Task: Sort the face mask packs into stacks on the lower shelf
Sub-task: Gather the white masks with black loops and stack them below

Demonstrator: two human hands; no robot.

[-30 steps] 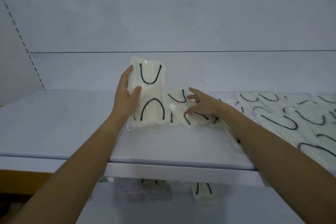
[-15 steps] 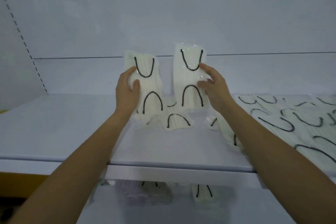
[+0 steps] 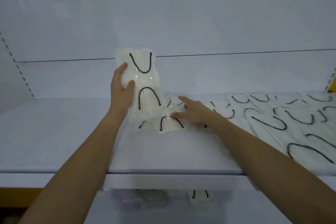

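White shelving fills my view, with a pale back panel (image 3: 163, 14) behind the upper shelf (image 3: 54, 132) that both my bare forearms reach across. My left hand (image 3: 121, 94) is raised near the back of the shelf, thumb in front and fingers curled round the left edge of a bundle of face mask packs (image 3: 145, 82), which it grips upright with the bottom edge close to the shelf. The bundle is creamy white and pleated in clear, glossy wrap, with two black ear loops facing each other, one curving down from the top and one arching up from below. My right hand (image 3: 194, 112) lies low and flat, its fingers straight and spread, the fingertips touching a loose pack (image 3: 169, 124) that lies just right of the bundle's foot. Further right, a row of packs (image 3: 272, 123) lies overlapped along the shelf. On the lower shelf (image 3: 236, 211), seen under the front edge, more packs (image 3: 200, 199) lie, partly hidden. Half a second ago my right hand held a second pack up beside the bundle; that hand has now dropped to the shelf without it, while my left hand stays raised.
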